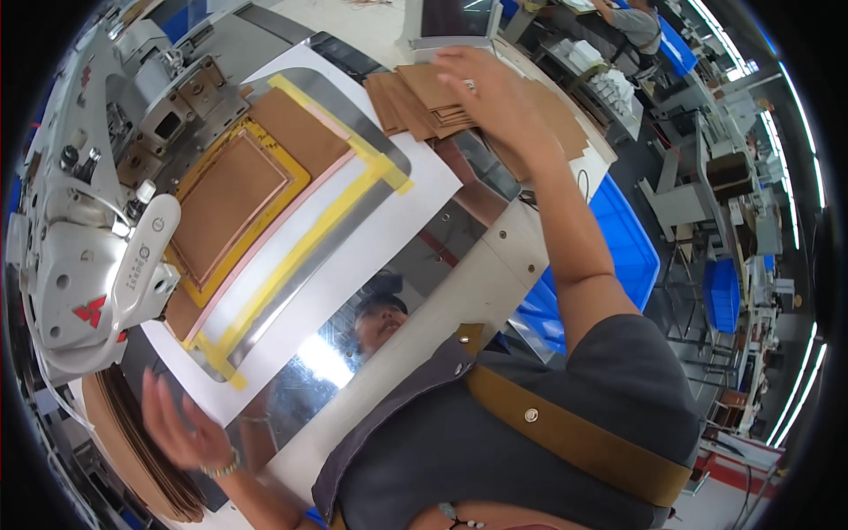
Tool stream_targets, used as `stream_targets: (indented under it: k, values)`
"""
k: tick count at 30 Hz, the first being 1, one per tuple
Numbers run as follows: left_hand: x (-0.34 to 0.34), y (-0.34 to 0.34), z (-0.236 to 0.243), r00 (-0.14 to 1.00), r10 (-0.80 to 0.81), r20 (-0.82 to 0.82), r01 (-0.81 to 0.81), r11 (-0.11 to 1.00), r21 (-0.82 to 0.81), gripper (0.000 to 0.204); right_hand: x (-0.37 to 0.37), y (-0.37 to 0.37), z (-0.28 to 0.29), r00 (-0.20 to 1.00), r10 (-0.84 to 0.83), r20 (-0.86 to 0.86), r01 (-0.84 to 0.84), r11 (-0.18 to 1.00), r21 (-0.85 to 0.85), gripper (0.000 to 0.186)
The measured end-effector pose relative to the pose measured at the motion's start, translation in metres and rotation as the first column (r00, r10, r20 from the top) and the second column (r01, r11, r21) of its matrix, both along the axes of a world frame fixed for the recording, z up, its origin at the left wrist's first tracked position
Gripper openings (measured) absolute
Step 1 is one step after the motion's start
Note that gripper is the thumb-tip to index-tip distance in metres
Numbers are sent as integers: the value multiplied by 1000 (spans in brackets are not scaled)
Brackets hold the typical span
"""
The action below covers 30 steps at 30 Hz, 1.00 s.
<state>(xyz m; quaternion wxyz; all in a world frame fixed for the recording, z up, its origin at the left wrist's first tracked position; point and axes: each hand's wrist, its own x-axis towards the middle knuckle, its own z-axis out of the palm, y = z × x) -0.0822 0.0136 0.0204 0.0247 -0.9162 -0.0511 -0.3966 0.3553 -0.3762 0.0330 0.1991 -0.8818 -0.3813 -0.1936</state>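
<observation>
Nearest, at the lower left, the left hand [181,428] hovers open with its fingers spread and the palm showing, holding nothing, a thin bracelet at the wrist. It sits just beside a curved stack of brown leather-like sheets [132,450] that bends along the lower left edge, below the white sewing-machine head [88,265].

Beyond that hand lies the shiny white and metal desk [353,265], whose polished surface mirrors the room. On it rests a flat grey template plate edged with yellow tape [291,256], and inside that a yellow rectangular frame clamps a tan leather panel [231,199], touching a second brown piece [296,128] further up under the tape.

Farther off, at the top centre, the right hand [490,93] reaches out with the arm stretched across the desk edge. Its fingers are closed over a fanned pile of small brown card-like pieces [415,102], gripping them from above; the pile rests at the far side of the desk. A blue plastic bin [623,243] stands below the outstretched arm, beside the desk. Far beyond, another person sits at a workstation [636,22].
</observation>
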Motion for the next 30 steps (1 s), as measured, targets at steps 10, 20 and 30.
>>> stream_targets:
  k: [10, 20, 30]
  values:
    - [-42, 36, -86, 858, -108, 502, 338, 855, -394, 53, 67, -60, -18, 968, -89, -236, 15, 954, -298, 41]
    - [20, -7, -65, 740, -319, 593, 468, 877, -111, 46, 21, -47, -69, 999, -40, -23, 31, 953, -302, 72]
    - [61, -52, -32, 630, -487, 605, 480, 857, 188, 41, 29, -91, -29, 983, 40, -177, -97, 942, -323, 80]
